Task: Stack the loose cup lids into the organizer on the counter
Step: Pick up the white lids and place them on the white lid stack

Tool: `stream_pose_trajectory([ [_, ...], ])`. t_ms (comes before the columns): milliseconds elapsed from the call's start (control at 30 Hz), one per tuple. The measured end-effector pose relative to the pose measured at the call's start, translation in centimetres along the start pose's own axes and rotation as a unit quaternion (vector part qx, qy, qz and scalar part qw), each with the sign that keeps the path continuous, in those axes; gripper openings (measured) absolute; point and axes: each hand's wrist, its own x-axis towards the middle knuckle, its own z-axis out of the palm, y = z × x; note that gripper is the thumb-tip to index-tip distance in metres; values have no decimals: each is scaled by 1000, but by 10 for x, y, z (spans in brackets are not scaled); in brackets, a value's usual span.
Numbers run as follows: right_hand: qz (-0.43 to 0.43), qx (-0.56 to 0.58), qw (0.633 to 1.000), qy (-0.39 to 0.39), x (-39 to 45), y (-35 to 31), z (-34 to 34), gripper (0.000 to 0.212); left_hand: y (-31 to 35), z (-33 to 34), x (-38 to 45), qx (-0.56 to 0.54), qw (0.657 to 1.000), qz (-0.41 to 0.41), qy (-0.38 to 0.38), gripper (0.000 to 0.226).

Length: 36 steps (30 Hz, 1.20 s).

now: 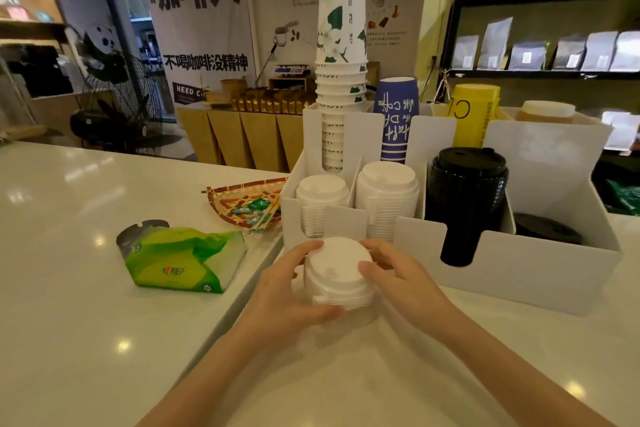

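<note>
A stack of white cup lids [337,270] stands on the white counter just in front of the white organizer [512,267]. My left hand [287,291] wraps the stack from the left and my right hand [398,274] from the right. The organizer's front slots hold a short stack of white lids [320,199], a taller white stack [386,189], a tall stack of black lids [465,198] and a low pile of black lids [547,230].
Paper cup stacks stand in the organizer's back slots: white floral [341,55], blue [396,118], yellow [476,114]. A green tissue pack [180,262] and a woven tray of candies [249,204] lie to the left. The counter has a step edge [239,305] below my left hand.
</note>
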Motion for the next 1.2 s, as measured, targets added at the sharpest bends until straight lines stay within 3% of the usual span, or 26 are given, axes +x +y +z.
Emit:
stream_pose_trajectory([
  [200, -75, -25, 994, 74, 20, -47, -9, 34, 22, -33, 34, 7, 997, 64, 47, 78],
  [433, -128, -140, 970, 151, 88, -86, -17, 38, 30, -66, 97, 28, 989, 108, 97, 73],
  [733, -48, -230, 965, 114, 133, -73, -10, 35, -8, -55, 132, 73, 990, 85, 88, 66],
  [933, -24, -393, 913, 110, 140, -63, -5, 35, -19, -42, 128, 176, 973, 94, 114, 70],
  [1200, -39, -444, 892, 75, 140, -62, -4, 36, -22, -36, 125, 162, 976, 89, 115, 70],
])
